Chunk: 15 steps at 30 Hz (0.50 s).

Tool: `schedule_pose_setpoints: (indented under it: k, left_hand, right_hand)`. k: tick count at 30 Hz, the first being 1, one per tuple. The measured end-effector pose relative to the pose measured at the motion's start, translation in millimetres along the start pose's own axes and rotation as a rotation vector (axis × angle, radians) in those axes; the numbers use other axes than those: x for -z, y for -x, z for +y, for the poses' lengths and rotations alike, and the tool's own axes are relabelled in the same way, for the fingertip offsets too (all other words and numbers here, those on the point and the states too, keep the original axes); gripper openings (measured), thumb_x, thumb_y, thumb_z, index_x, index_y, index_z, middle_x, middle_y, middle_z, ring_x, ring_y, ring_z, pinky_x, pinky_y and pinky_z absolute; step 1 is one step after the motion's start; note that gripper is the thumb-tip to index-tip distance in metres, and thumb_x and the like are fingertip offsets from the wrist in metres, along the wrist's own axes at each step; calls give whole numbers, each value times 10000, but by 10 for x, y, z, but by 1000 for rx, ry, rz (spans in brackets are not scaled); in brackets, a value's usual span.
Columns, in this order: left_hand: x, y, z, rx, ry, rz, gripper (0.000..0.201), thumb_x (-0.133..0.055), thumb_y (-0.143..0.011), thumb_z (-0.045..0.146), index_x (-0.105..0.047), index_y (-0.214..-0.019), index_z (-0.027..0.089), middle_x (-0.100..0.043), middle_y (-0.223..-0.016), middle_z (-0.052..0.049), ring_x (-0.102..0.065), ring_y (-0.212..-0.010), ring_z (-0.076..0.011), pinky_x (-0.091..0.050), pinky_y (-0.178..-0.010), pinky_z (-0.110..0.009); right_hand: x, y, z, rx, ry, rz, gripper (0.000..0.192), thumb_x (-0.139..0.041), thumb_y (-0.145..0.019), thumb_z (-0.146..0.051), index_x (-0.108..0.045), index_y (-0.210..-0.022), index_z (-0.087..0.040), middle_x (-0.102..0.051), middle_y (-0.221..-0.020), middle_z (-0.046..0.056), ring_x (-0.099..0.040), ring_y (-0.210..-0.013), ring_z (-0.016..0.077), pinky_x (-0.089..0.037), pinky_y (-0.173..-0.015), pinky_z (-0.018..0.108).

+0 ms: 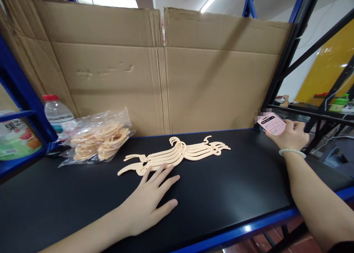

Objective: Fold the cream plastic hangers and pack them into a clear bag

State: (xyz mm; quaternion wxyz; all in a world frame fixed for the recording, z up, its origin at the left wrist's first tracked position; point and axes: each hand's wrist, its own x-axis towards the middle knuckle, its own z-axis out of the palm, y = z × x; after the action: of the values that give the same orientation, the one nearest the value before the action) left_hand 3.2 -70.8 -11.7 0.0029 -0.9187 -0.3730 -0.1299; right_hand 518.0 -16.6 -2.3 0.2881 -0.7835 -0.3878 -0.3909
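Note:
Several cream-coloured, curved plastic hangers point(166, 155) lie fanned out on the black tabletop, their hooks pointing up and to the sides. My left hand point(155, 196) is spread flat at the near edge of them, fingertips touching or just beside the lower pieces; it holds nothing. Off to the right, my right hand point(290, 135) grips a smartphone point(272, 124) with a lit pinkish screen, near the table's right end. A pale bead bracelet circles that wrist. Part of the phone's upper left is blurred out.
A clear plastic bag point(99, 139) of more cream pieces sits at the back left, before a bottle with a red cap point(56, 113). A cardboard wall point(210, 80) closes off the back. Blue shelf posts stand at the left.

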Motion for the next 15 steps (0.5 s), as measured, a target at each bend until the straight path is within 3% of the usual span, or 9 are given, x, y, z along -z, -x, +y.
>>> schedule_pose_setpoints:
  k: [5, 10, 12, 15]
  left_hand:
    - [8, -2, 3, -2, -7, -9, 492, -410, -929, 518, -441, -1378, 320, -350, -1509, -54, -256, -1403, -322, -160, -1118, -598]
    - [62, -10, -16, -13, 16, -54, 498, -399, -935, 511, -419, -1394, 317, -327, -1520, -59, -249, -1404, -332, -149, -1113, -615]
    - [101, -13, -28, -33, 45, -103, 512, -376, -941, 518, -389, -1413, 318, -307, -1528, -66, -243, -1403, -347, -144, -1103, -636]
    - [155, -16, -30, -39, 78, -160, 528, -357, -945, 527, -355, -1431, 321, -280, -1539, -69, -214, -1410, -358, -134, -1096, -652]
  right_hand:
    - [-59, -1, 40, 17, 27, 29, 586, -505, -827, -600, -497, -1200, -149, -488, -1189, 212, -528, -986, 316, -347, -693, 364]
    - [-204, -52, 90, -14, 68, 7, 599, -639, -745, -583, -540, -1160, -163, -515, -1149, 184, -548, -939, 305, -329, -647, 351]
    - [-225, -75, 84, -46, 75, -80, 612, -652, -739, -567, -538, -1189, -170, -512, -1164, 185, -563, -907, 304, -334, -639, 358]
    - [-249, -99, 96, -90, 91, -342, 659, -609, -759, -598, -544, -1231, -141, -506, -1170, 211, -577, -900, 315, -340, -607, 377]
